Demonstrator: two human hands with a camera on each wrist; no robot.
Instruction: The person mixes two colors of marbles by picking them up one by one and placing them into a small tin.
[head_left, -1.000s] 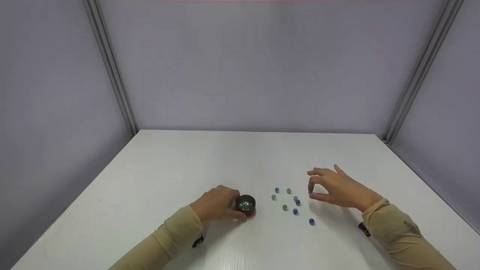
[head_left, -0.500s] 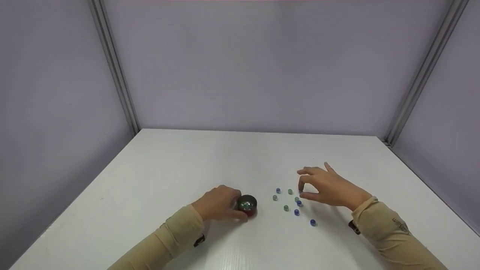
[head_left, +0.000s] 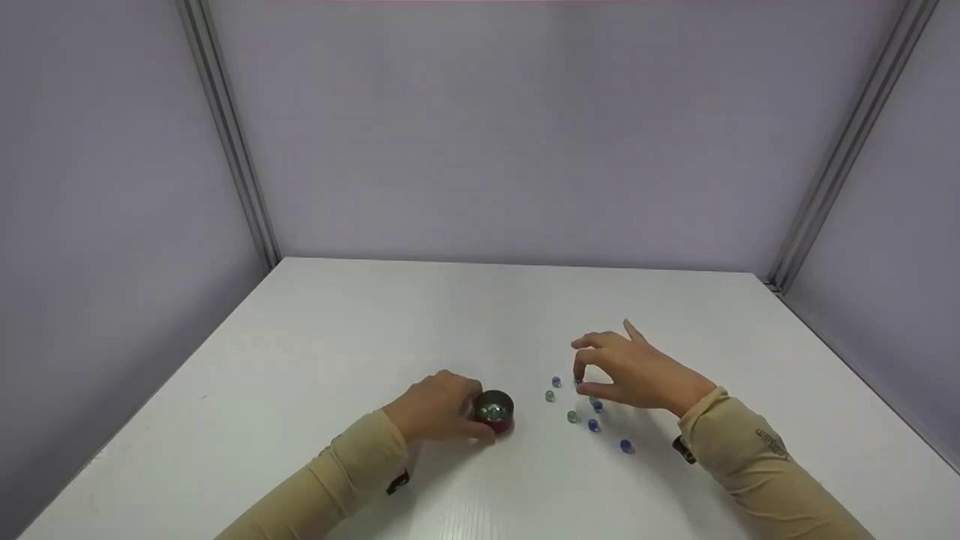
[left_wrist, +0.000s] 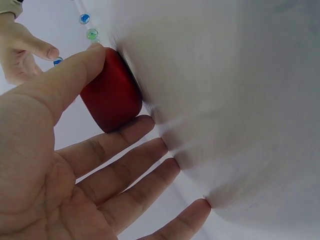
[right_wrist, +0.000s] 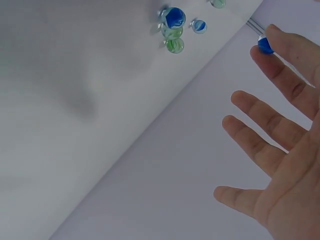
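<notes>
Left hand (head_left: pixel 435 409) grips the small red cup (head_left: pixel 495 411) from its left side — thumb and fingers curled round the wall, as the left wrist view shows (left_wrist: pixel 111 92). Cup sits upright on the white table (head_left: pixel 360 337), near the front edge, with a few marbles visible inside it.

Right hand (head_left: pixel 634 371) is raised just above the loose marbles (head_left: pixel 592 412), which lie on the table to the right of the cup, a little apart from it. Thumb and index finger pinch one blue marble (right_wrist: pixel 265 45); the other three fingers are spread and fairly straight. In the head view the pinched marble (head_left: pixel 578 382) is barely visible at the fingertips.

The loose group is a mix of blue and green marbles, scattered close together but mostly not touching. One blue marble (head_left: pixel 625 445) lies apart from the rest, closer to the front edge, just beside the right sleeve (head_left: pixel 742 450).

Both arms wear tan sleeves. Plain grey-lilac walls (head_left: pixel 510 127) surround the table on three sides — metal strips in the corners.
</notes>
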